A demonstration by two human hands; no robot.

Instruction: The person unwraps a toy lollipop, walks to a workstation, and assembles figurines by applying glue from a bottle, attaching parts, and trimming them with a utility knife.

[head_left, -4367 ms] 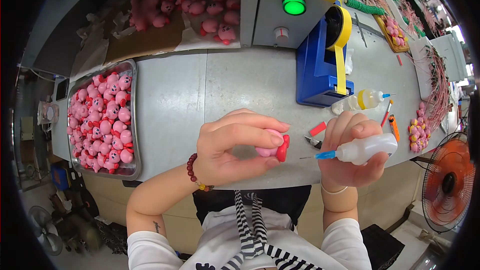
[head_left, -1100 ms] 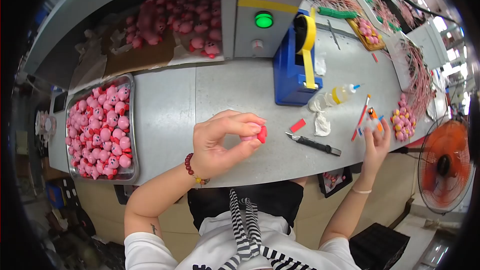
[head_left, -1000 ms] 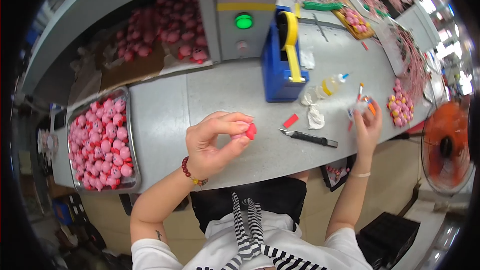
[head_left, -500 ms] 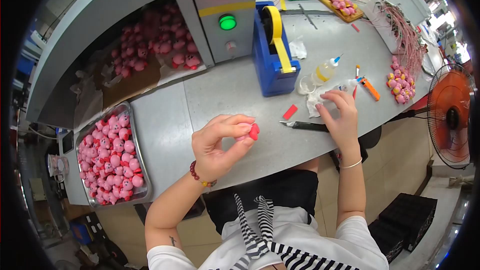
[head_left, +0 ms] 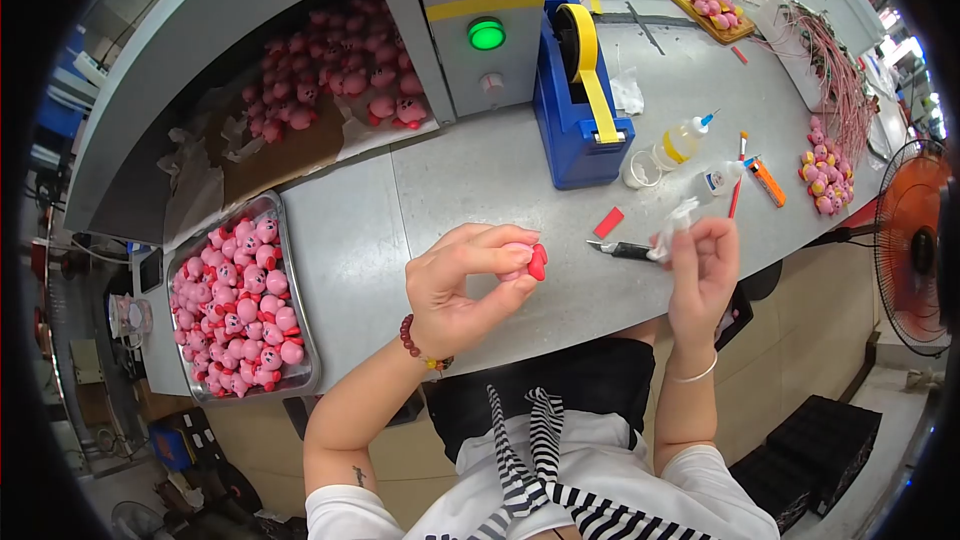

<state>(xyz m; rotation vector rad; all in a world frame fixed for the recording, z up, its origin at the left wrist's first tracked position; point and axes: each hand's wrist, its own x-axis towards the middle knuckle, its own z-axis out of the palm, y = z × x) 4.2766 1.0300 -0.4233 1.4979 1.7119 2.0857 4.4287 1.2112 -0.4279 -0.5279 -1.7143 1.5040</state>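
Note:
My left hand pinches a small pink figurine between thumb and fingers, its red part facing right. Most of the figurine is hidden by the fingers. My right hand has its fingers closed on a crumpled white tissue, held up over the table. Just left of that hand lies a craft knife with a black handle. A small red strip rests close to the blade. Behind the tissue stand a small clear bottle and a needle-tipped bottle with a yellow band.
A metal tray full of pink figurines sits at left. More figurines lie inside the grey machine. A blue tape dispenser stands mid-table. An orange cutter and a pile of figurines are at right, near a fan.
My right hand has taken hold of the tissue and lifted it off the table. My left hand still pinches the figurine. The whole view has shifted slightly.

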